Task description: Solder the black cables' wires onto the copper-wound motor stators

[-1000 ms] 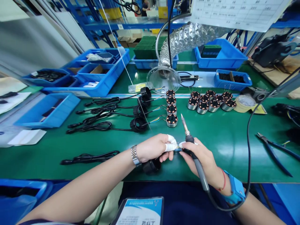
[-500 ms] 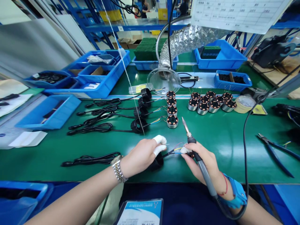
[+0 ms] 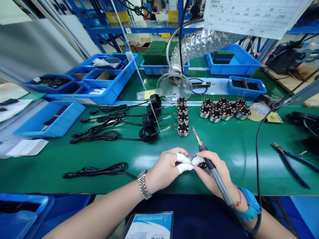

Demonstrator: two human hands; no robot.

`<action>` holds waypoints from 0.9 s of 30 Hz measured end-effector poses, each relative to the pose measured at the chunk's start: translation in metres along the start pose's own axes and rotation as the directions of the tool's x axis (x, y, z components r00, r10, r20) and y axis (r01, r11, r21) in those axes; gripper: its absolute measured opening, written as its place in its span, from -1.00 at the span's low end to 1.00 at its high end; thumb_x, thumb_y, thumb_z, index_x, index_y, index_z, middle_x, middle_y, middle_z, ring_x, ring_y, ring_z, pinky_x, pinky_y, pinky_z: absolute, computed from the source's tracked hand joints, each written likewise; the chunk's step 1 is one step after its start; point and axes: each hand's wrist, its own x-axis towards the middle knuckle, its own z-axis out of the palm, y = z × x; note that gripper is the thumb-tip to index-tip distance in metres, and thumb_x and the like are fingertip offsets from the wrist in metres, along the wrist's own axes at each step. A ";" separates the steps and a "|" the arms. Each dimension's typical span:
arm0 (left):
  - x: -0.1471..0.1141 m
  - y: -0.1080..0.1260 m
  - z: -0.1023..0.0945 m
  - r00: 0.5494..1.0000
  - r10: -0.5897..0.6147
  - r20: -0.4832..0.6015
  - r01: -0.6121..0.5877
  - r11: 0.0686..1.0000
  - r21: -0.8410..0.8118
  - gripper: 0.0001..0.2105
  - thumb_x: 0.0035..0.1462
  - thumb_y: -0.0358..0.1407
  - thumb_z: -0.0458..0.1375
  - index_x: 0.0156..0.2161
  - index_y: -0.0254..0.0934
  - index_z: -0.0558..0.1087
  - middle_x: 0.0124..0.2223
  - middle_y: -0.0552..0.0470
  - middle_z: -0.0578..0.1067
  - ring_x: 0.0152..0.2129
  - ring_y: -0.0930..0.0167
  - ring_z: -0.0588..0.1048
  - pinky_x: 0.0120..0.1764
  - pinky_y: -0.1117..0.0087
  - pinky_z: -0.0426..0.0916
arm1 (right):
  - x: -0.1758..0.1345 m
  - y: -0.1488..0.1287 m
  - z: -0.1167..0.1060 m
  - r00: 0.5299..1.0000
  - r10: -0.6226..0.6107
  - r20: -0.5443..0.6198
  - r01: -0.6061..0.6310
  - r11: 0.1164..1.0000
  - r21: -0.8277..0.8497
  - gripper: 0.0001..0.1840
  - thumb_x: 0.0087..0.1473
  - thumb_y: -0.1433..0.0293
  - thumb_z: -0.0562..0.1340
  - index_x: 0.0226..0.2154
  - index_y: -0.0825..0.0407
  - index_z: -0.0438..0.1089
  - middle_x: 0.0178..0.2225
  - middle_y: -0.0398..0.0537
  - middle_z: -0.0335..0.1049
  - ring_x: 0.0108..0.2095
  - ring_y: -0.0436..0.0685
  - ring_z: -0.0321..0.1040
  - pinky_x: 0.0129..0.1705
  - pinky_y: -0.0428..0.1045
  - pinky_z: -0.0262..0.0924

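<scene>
My right hand [image 3: 214, 169] is closed around the grey handle of a soldering iron [image 3: 211, 166], its metal tip pointing up and away. Its wrapped fingertips also hold a copper-wound stator [image 3: 203, 165], mostly hidden by the fingers. My left hand [image 3: 169, 166], with white finger covers, pinches thin wires [image 3: 191, 158] right against the right fingertips. From under the left wrist a coiled black cable [image 3: 99, 170] runs out to the left. Ahead stand a column of stators [image 3: 183, 129] and several black ring-shaped housings [image 3: 148, 133] with cables, their coloured wires reaching the stators.
More stators [image 3: 216, 114] are grouped farther right, near a roll of tape [image 3: 259, 111]. Cutting pliers [image 3: 290, 162] lie at the right. A clear fume hood [image 3: 174, 87] hangs over the back. Blue bins [image 3: 50, 121] line the left. A thin strand [image 3: 159, 127] dangles in front.
My left hand has moved right to meet the right fingertips and now covers the wires and the black housing. The right hand with the soldering iron has hardly moved.
</scene>
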 end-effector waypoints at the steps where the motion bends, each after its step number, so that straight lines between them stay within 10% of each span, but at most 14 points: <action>1: 0.001 0.001 -0.001 1.000 -0.005 0.020 0.004 1.000 0.019 -0.91 -0.04 -0.33 0.18 -0.41 -0.29 0.52 -0.28 0.01 0.48 -0.38 0.45 0.45 -0.29 0.49 0.33 | 0.000 0.000 -0.001 0.999 -0.033 0.005 0.033 0.999 -0.021 -0.67 -0.07 0.50 0.20 -0.18 -0.04 0.22 -0.32 -0.10 0.36 -0.41 0.00 0.34 -0.35 -0.10 0.28; 7: 0.001 0.010 -0.011 0.979 -0.079 0.190 0.068 0.996 0.064 -0.83 0.04 -0.26 0.09 -0.31 -0.22 0.51 -0.39 0.09 0.52 -0.45 0.45 0.44 -0.32 0.48 0.29 | 0.001 0.000 0.000 0.995 -0.092 -0.028 0.091 0.996 -0.010 -0.68 -0.08 0.51 0.22 -0.22 -0.03 0.23 -0.32 -0.08 0.39 -0.37 0.03 0.37 -0.31 -0.08 0.29; 14: 0.001 0.016 -0.007 0.985 -0.143 0.100 0.137 0.989 0.059 -0.86 0.02 -0.32 0.08 -0.43 -0.33 0.45 -0.40 0.05 0.48 -0.46 0.45 0.41 -0.36 0.50 0.27 | -0.001 0.004 -0.008 0.997 -0.007 -0.076 0.005 1.000 -0.016 -0.64 -0.09 0.47 0.25 -0.17 -0.03 0.22 -0.35 -0.11 0.39 -0.39 0.02 0.37 -0.35 -0.10 0.30; 27: 0.001 0.007 -0.004 0.991 -0.090 0.094 0.082 0.993 0.082 -0.85 0.05 -0.32 0.03 -0.44 -0.31 0.40 -0.40 0.06 0.43 -0.44 0.46 0.39 -0.32 0.48 0.26 | -0.003 0.012 -0.006 0.976 -0.191 0.104 0.207 0.961 -0.185 -0.68 -0.01 0.58 0.10 -0.15 0.04 0.21 -0.40 -0.04 0.32 -0.37 0.06 0.27 -0.32 -0.01 0.24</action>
